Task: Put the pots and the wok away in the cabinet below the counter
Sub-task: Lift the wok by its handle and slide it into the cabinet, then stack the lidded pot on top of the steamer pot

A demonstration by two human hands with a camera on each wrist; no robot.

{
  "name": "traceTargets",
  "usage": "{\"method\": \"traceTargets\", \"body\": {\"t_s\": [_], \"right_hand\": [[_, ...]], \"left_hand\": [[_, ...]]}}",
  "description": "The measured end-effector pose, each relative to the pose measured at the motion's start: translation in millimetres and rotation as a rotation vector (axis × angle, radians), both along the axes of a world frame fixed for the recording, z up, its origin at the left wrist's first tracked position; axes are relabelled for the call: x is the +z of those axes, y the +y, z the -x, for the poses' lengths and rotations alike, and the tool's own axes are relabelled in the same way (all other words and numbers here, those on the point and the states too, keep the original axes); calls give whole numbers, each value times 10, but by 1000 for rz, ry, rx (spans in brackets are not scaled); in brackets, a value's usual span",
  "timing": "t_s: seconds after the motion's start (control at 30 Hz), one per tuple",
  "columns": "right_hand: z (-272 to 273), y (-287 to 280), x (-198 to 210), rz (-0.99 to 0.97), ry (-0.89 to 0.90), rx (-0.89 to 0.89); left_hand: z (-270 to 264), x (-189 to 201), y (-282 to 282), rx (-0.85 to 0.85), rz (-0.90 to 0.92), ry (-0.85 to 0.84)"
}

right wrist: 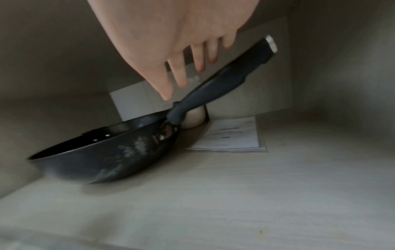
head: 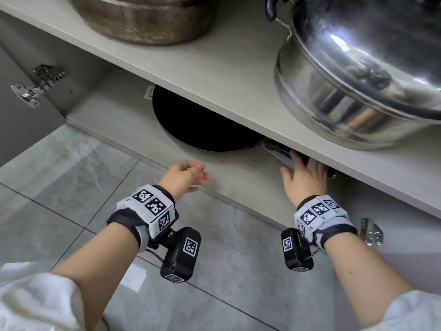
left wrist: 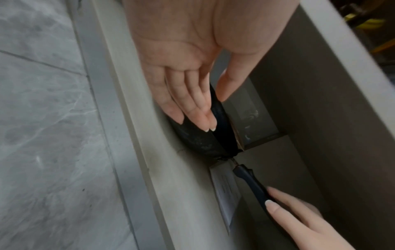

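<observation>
The black wok (head: 202, 123) (right wrist: 107, 162) sits on the floor of the lower cabinet (head: 114, 120), half hidden under the shelf (head: 214, 68). Its dark handle (head: 276, 151) (right wrist: 220, 84) points right. My right hand (head: 298, 170) (right wrist: 186, 71) reaches under the shelf with fingers straight and spread beside the handle, not curled round it. My left hand (head: 198, 180) (left wrist: 196, 104) hovers open at the cabinet's front edge, fingers close to the wok's side (left wrist: 198, 140). A shiny lidded steel pot (head: 358, 80) and a stained pot (head: 143, 20) stand on the shelf above.
A sheet of paper (right wrist: 230, 135) lies on the cabinet floor behind the wok handle. Door hinges show at the left (head: 38, 87) and right (head: 372, 231). Grey floor tiles (head: 71, 187) lie in front of the cabinet.
</observation>
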State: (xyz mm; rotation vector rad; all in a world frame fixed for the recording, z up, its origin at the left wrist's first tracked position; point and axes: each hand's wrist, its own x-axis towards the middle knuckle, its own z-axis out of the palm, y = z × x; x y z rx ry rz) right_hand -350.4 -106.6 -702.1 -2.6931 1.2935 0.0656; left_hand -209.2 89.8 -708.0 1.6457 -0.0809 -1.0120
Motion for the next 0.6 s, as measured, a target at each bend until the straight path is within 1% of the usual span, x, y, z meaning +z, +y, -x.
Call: {"method": "traceTargets", "body": {"t_s": [0.07, 0.13, 0.2, 0.3, 0.4, 0.47, 0.53, 0.57, 0.6], "right_hand": [[9, 95, 18, -86, -28, 133], [-5, 200, 88, -300, -58, 206], [-5, 307, 278, -524, -70, 233], [-2, 450, 709, -746, -69, 311], [47, 503, 1244, -819, -111, 363], [99, 478, 1576, -833, -209, 357], [162, 370, 1888, -793, -409, 306], [204, 275, 2015, -743, -541, 253], [238, 194, 2094, -651, -662, 187]], "left_hand": [[-18, 129, -12, -32, 4, -63], [-28, 302, -41, -100, 9, -139], [-13, 556, -93, -184, 22, -204], [-15, 969, -207, -310, 40, -268], [-26, 1413, -370, -386, 49, -364], [-31, 1669, -497, -360, 100, -443], [-58, 1891, -649, -285, 174, -523], [-73, 1987, -738, -222, 215, -559], [-101, 2034, -809, -151, 224, -601]]}}
